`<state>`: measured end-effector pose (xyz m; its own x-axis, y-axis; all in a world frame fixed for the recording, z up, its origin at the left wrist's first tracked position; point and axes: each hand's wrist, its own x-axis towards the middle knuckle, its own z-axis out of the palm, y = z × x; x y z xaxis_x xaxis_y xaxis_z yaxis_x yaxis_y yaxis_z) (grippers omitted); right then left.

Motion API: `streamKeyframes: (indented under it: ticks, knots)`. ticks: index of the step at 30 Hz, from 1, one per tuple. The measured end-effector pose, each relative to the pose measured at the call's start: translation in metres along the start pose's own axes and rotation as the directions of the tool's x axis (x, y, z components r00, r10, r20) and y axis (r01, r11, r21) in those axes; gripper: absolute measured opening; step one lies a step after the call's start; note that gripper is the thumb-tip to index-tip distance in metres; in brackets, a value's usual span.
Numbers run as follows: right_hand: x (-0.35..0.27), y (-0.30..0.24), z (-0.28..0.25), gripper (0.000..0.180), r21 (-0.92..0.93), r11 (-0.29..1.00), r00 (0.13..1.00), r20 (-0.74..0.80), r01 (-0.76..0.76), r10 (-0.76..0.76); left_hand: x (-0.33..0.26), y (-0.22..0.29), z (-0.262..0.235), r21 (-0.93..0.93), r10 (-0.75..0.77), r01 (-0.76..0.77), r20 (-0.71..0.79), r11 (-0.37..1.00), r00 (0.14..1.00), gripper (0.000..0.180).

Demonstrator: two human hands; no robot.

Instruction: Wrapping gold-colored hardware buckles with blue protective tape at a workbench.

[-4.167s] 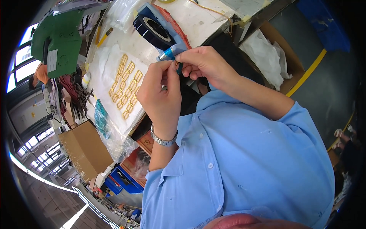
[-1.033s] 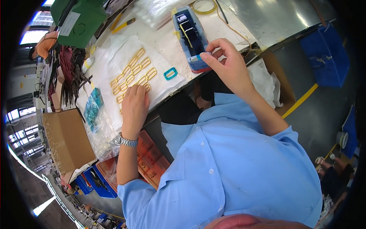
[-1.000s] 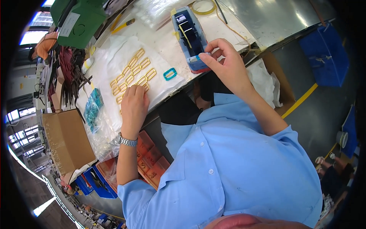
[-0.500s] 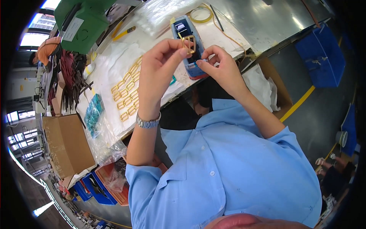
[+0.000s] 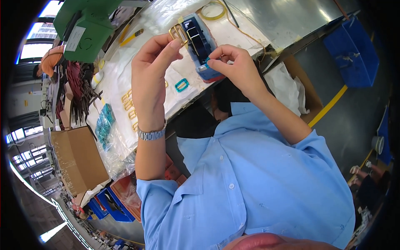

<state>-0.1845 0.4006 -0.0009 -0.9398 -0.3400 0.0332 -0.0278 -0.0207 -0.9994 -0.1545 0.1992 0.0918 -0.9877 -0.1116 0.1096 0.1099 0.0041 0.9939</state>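
Note:
My left hand pinches a gold rectangular buckle between thumb and fingertips, held up beside the tape dispenser. The dispenser is blue and carries a dark roll. At its near end is my right hand, thumb and forefinger pinched together; a small blue-teal bit shows at the fingertips, too small to name. A teal rectangular buckle lies on the table between my hands. Further left, gold buckles lie in rows on white sheeting, partly hidden behind my left hand and wrist.
A teal bundle in clear plastic lies at the table's left, above an open cardboard box. A yellow tape ring and a yellow-handled cutter lie at the back. A green machine housing stands far left.
My left hand has moved left with the gold buckle, away from over the dispenser. My right hand has shifted slightly left and stays at the dispenser's near end. The teal buckle has come into fuller view.

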Motion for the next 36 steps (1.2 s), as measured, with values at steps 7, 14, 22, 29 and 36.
streamKeyframes:
  ticks: [7,14,22,29,36]
  knots:
    - [-0.046,-0.028,-0.008,0.012,0.338,0.931,0.988,0.117,-0.135,0.101,-0.062,0.010,0.001,-0.213,-0.271,0.282,0.079,0.935,0.959,0.015]
    - [-0.075,-0.006,-0.002,0.012,0.378,0.884,0.956,0.206,-0.275,0.209,-0.090,-0.017,0.022,-0.108,-0.373,0.379,0.070,0.919,0.925,0.014]
    - [-0.079,-0.003,-0.001,0.014,0.418,0.864,0.953,0.229,-0.280,0.198,-0.089,-0.033,0.027,-0.062,-0.376,0.382,0.085,0.922,0.923,0.013]
    - [-0.084,-0.005,0.000,0.014,0.283,0.925,0.960,0.188,-0.254,0.206,-0.083,-0.037,0.025,-0.036,-0.442,0.447,0.097,0.894,0.892,0.015]
    - [-0.076,0.012,-0.003,0.016,0.506,0.786,0.934,0.231,-0.356,0.274,-0.076,-0.045,0.023,-0.076,-0.516,0.529,0.135,0.846,0.846,0.018]
